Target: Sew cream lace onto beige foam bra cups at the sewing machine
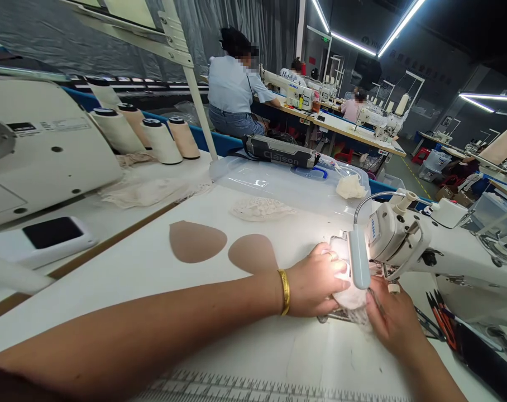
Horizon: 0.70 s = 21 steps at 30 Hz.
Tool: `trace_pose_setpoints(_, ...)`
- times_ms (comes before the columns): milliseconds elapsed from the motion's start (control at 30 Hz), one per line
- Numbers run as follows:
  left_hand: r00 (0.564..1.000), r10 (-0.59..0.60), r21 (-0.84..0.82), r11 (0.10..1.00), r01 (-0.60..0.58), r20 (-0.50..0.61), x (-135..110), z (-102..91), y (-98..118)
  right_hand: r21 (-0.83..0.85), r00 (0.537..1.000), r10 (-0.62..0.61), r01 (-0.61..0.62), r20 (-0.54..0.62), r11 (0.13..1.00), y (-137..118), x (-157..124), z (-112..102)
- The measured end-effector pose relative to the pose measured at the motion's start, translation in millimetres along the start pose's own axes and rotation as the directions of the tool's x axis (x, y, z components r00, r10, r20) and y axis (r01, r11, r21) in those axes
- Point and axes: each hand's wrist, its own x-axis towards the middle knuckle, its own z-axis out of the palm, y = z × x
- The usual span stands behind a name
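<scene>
My left hand, with a gold bangle on the wrist, is closed over a pale lace-covered cup piece at the needle of the white sewing machine. My right hand lies on the near side of the same piece, fingers pressing its lace edge to the table. The machine's small lamp lights the fabric brightly. Two tan foam cups lie flat on the white table to the left of my hands.
A lace piece and a clear plastic box lid sit beyond. Thread cones stand at back left beside another machine. Scissors with red handles lie right of my hands. Other people sew at benches behind.
</scene>
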Motion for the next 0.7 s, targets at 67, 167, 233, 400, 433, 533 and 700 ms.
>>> trace_pose_setpoints(67, 0.999, -0.041, -0.018, 0.999, 0.042, 0.032, 1.1, -4.8, 3.7, 0.028, 0.994, -0.074, 0.072, 0.075, 0.997, -9.2, 3.7, -2.1)
trace_pose_setpoints(167, 0.994, 0.016, -0.086, 0.996, -0.007, 0.109, 1.0, -14.3, 10.0, -0.001, 0.982, -0.149, 0.151, 0.112, 0.989, -17.0, 7.3, -1.3)
trace_pose_setpoints(233, 0.988, 0.069, -0.111, 0.992, -0.054, 0.14, -1.8, -20.5, 12.5, -0.059, 0.985, -0.127, 0.134, 0.114, 0.989, -14.6, 6.1, 2.7)
trace_pose_setpoints(400, 0.992, 0.016, 0.042, 0.999, -0.021, 0.126, -7.7, -21.9, 12.5, -0.176, 0.989, -0.022, 0.048, 0.145, 0.983, 4.8, -3.7, 13.7)
trace_pose_setpoints(433, 0.994, 0.025, 0.061, 0.998, -0.032, 0.106, -7.2, -19.6, 11.6, -0.179, 0.989, -0.013, 0.04, 0.149, 0.983, 7.3, -5.0, 14.4)
trace_pose_setpoints(533, 0.992, 0.105, 0.046, 0.993, -0.108, 0.063, -4.3, -11.0, 6.8, -0.187, 0.989, 0.009, 0.019, 0.145, 0.982, 8.7, -6.1, 12.9)
trace_pose_setpoints(700, 0.995, 0.096, 0.054, 0.994, -0.096, 0.01, -5.7, 2.6, -3.6, -0.079, 0.99, -0.061, 0.072, 0.129, 0.994, 0.8, -1.8, 4.8)
